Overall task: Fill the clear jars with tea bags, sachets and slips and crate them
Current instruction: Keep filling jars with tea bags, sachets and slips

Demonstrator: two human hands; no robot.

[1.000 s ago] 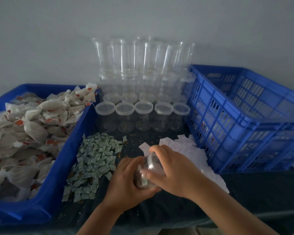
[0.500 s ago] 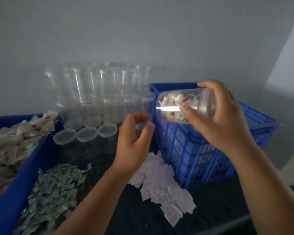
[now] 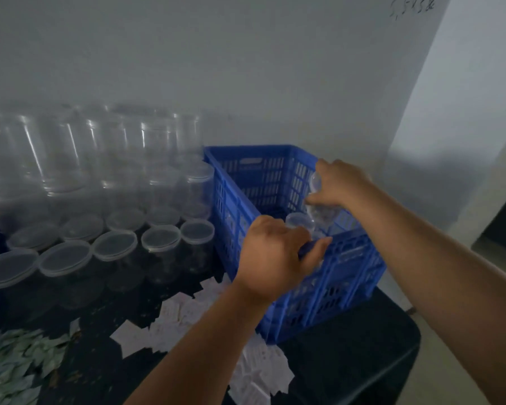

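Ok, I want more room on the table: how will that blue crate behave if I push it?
Probably stiff: the blue crate has ribbed lattice walls. Likely light, with one lidded jar plainly visible inside. It may skid on the white slips at its base, so the left hand gripping its rim looks sensible.

Crate point(image 3: 348, 258) top open; lidded jars point(image 3: 159, 239) crowd its left.

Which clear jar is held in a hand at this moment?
The jar in the right hand, over the blue crate; no hand holds any other jar.
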